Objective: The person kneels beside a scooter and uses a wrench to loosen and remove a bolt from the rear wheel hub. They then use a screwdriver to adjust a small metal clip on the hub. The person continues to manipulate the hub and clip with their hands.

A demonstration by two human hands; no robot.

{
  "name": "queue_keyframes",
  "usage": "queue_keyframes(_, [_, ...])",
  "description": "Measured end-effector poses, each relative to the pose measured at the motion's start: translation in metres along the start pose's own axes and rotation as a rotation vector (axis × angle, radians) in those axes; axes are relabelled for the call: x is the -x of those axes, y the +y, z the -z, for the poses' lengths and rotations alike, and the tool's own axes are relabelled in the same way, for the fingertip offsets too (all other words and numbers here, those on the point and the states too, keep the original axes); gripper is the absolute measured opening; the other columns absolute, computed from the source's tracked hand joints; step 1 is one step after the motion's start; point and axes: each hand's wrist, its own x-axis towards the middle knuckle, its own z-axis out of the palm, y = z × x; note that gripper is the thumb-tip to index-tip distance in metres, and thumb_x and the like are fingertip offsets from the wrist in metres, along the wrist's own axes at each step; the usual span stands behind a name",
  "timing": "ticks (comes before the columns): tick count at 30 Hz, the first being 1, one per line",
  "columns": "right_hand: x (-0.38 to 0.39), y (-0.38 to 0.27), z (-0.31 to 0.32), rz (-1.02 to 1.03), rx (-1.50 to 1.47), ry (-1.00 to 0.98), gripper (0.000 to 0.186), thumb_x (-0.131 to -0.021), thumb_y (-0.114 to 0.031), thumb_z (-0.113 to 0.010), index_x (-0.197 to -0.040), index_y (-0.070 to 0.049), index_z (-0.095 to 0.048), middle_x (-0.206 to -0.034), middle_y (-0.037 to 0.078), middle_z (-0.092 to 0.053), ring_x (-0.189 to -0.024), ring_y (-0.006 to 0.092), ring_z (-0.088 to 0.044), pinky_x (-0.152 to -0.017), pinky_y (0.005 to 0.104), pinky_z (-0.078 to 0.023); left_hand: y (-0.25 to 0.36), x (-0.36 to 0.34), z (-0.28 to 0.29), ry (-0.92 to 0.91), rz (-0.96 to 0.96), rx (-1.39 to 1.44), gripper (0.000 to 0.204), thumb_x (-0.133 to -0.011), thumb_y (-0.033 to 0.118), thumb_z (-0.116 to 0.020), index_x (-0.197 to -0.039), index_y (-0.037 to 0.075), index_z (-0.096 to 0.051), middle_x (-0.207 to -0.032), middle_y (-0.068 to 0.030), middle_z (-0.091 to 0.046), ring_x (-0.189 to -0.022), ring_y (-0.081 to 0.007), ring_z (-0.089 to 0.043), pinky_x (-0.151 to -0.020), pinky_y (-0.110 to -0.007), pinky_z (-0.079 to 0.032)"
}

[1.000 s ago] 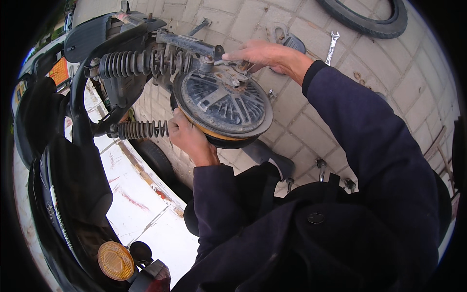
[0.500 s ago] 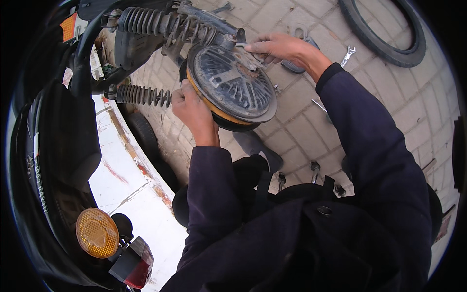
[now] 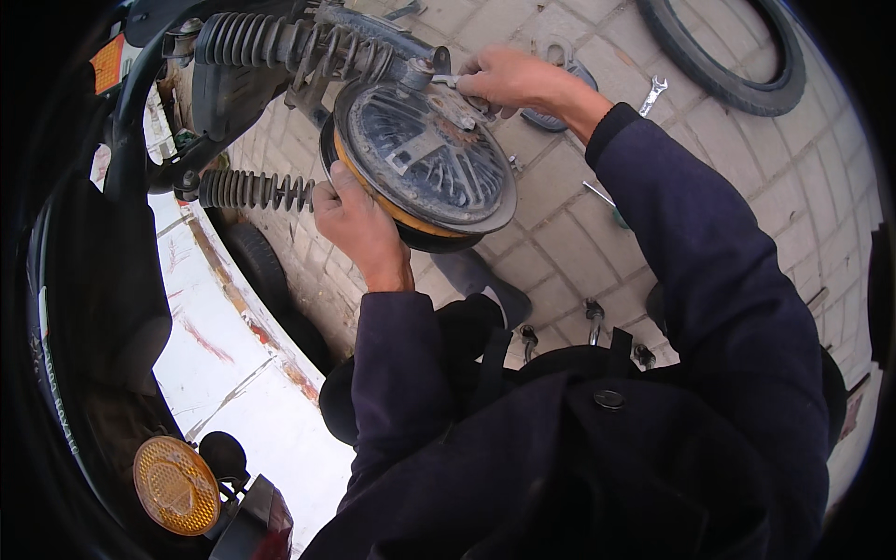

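Head view: compared with the picture from 0.5 s ago, the wheel (image 3: 425, 163) sits slightly lower and more central, and the whole scene has slid down a little. The left hand (image 3: 355, 224) keeps its place at the wheel's left rim, and the right hand (image 3: 509, 79) stays at the top of the wheel. The orange round reflector (image 3: 175, 485) at the lower left has shifted right and down.

The wheel is a round spoked disc with a grey face and a yellow band around its edge, tilted toward the camera, next to the motorcycle's rear. The left hand's fingers are curled around the rim, grasping it from the left, just beside the lower coil spring (image 3: 254, 189). The right hand's fingers are clenched around a small silver wrench (image 3: 446, 82) that meets the wheel's hub near the upper coil spring (image 3: 289, 42).

On the paved ground behind, a black tyre (image 3: 723, 56) lies flat at the upper right, well apart from the wheel. A loose spanner (image 3: 651, 93) lies near the tyre, beside the right forearm. No container shows clearly; whether any small part lies in a tray cannot be told.
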Motion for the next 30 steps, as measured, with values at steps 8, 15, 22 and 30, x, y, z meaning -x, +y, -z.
queue_keyframes(8, [0.002,0.003,-0.004,-0.018,-0.032,0.051,0.039,-0.087,-0.030,-0.060,-0.103,0.004,-0.070,-0.077,0.006,-0.064,-0.067,0.0191,-0.061,-0.060,0.0342,-0.055,0.009,-0.009,-0.002,0.013,0.034,0.007,0.037,-0.103,0.023,-0.057,-0.074,0.003,-0.049,-0.072,-0.0013,-0.053,-0.067,-0.0087,-0.045,-0.062,-0.027,-0.041])
queue_keyframes(15, [0.003,0.001,-0.004,0.049,0.007,0.043,0.038,-0.088,-0.030,-0.062,-0.103,0.004,-0.070,-0.078,0.007,-0.065,-0.065,0.0172,-0.063,-0.060,0.0334,-0.056,0.009,-0.017,0.001,0.013,0.130,0.011,0.033,-0.102,0.023,-0.061,-0.078,0.001,-0.056,-0.077,-0.0072,-0.063,-0.065,-0.0120,-0.058,-0.058,-0.029,-0.049])
queue_keyframes(22, [0.000,-0.006,-0.003,-0.020,0.037,0.046,0.039,-0.089,-0.031,-0.062,-0.104,0.005,-0.068,-0.079,0.010,-0.067,-0.064,0.0195,-0.066,-0.060,0.0333,-0.056,-0.001,-0.012,0.001,0.000,0.065,0.110,0.035,-0.102,0.021,-0.059,-0.073,0.005,-0.049,-0.071,0.0000,-0.050,-0.065,-0.0080,-0.042,-0.059,-0.027,-0.039])
queue_keyframes(30, [0.013,-0.003,-0.003,-0.071,0.051,0.133,0.054,-0.092,-0.043,-0.064,-0.111,0.008,-0.066,-0.093,0.018,-0.068,-0.075,0.0261,-0.067,-0.064,0.0373,-0.055,0.008,-0.010,0.022,-0.150,0.079,-0.043,0.035,-0.101,0.030,-0.061,-0.087,-0.003,-0.061,-0.073,0.0001,-0.052,-0.067,-0.0077,-0.045,-0.060,-0.027,-0.040])
